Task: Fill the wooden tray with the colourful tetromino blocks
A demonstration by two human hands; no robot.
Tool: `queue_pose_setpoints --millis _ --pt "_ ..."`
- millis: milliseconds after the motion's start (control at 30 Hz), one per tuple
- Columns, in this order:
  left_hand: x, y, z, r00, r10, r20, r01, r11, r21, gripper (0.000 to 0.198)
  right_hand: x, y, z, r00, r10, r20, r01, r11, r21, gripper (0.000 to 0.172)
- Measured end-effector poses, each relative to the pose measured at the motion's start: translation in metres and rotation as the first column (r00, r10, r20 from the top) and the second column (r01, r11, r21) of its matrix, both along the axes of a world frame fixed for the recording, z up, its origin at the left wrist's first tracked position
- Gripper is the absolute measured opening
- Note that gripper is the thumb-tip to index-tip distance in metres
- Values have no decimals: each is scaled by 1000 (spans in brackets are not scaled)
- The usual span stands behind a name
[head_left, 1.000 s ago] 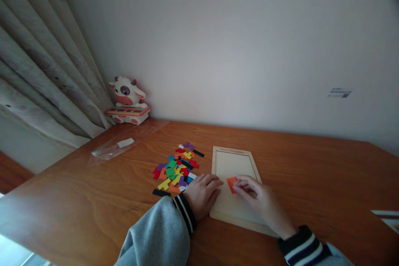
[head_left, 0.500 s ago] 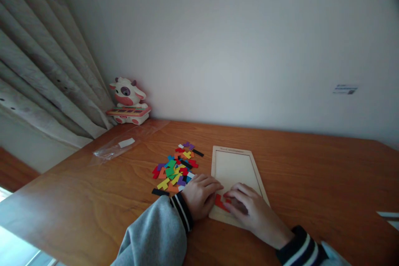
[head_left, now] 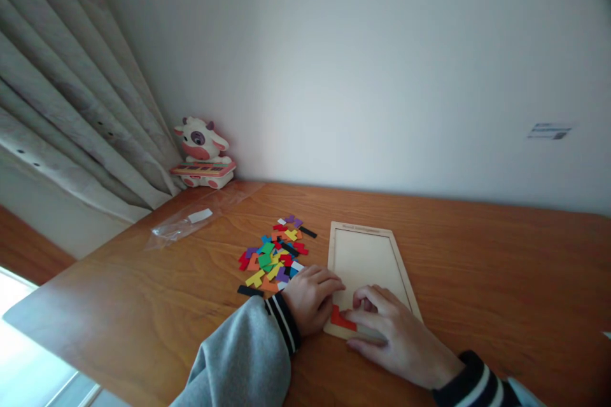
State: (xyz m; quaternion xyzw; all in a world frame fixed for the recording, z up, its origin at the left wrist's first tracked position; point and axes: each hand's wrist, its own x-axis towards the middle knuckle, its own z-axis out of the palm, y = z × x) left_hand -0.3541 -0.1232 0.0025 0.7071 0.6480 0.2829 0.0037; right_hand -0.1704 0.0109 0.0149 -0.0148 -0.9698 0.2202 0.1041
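Observation:
A shallow wooden puzzle board [head_left: 363, 254] with a raised rim lies on the table before me. My left hand [head_left: 315, 297] is closed over its left rim, fingers together and reaching slightly inward. In the near left corner of the board lies a red L-shaped puzzle piece [head_left: 344, 322]. The index fingertip of my right hand [head_left: 398, 334] touches this piece, while the thumb is apart from it near the front rim. The right fingers are spread and partly bent. Left of the board is a loose heap of coloured puzzle pieces [head_left: 266, 259], several overlapping.
A toy cow with a keyboard [head_left: 203, 156] stands at the back left corner by the curtain [head_left: 71, 82]. A clear plastic bag [head_left: 181, 229] lies in front of it. The wall runs along the table's [head_left: 501, 280] back edge.
My right fingers have spread apart and let go of the red piece, which now lies in the board's near left corner. My left hand stays on the rim. The view has shifted slightly.

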Motion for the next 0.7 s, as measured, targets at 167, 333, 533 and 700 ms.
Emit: queue_pose_setpoints --millis 167,333,533,700 --pt "1 0 2 998 -1 -61 1 1000 8 36 0 -2 1 1000 -2 1 2 998 -58 23" --pt "-18 -3 9 956 273 -110 -263 960 95 24 -2 -1 -1 999 -21 -48 15 992 -122 22" --pt "-60 -16 5 813 558 -164 -547 830 113 22 -2 0 -3 999 -17 -37 13 993 -121 23" --pt "-73 -22 -4 741 647 -180 -647 759 67 26 -3 -1 -1 999 -20 -38 16 994 -112 21"
